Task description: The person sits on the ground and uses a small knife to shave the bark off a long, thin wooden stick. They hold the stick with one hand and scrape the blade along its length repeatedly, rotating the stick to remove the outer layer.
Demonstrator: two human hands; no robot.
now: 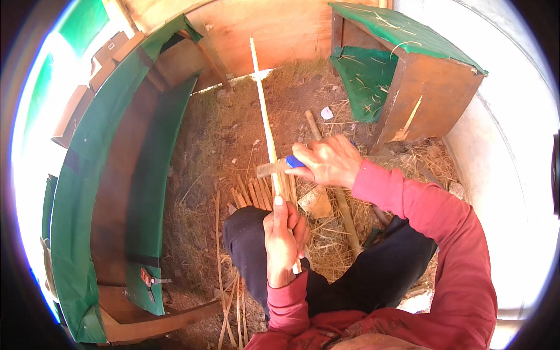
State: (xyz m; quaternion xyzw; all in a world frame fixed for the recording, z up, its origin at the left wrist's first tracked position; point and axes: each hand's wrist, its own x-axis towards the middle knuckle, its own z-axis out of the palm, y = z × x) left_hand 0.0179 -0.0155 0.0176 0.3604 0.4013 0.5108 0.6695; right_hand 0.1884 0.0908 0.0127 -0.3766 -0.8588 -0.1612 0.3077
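A long, pale bamboo strip (263, 108) points up and away from me, tapering toward its far end. My left hand (284, 233) is closed around its near part, thumb lying along the top. In my right hand (329, 158) is a knife (269, 169) with a blue handle (294, 162). Its broad, dull blade lies across the strip just beyond my left thumb. Below the blade, a bundle of split bamboo pieces (254, 192) lies on the ground in front of my knee, partly hidden by my hands.
A long green-covered shelf (116, 175) runs along the left, with a red-handled tool (153, 280) on it. At the far right stands a wooden box (429, 87) with a green top. Bamboo poles (347, 224), shavings and a stone block (315, 202) lie on the dirt floor.
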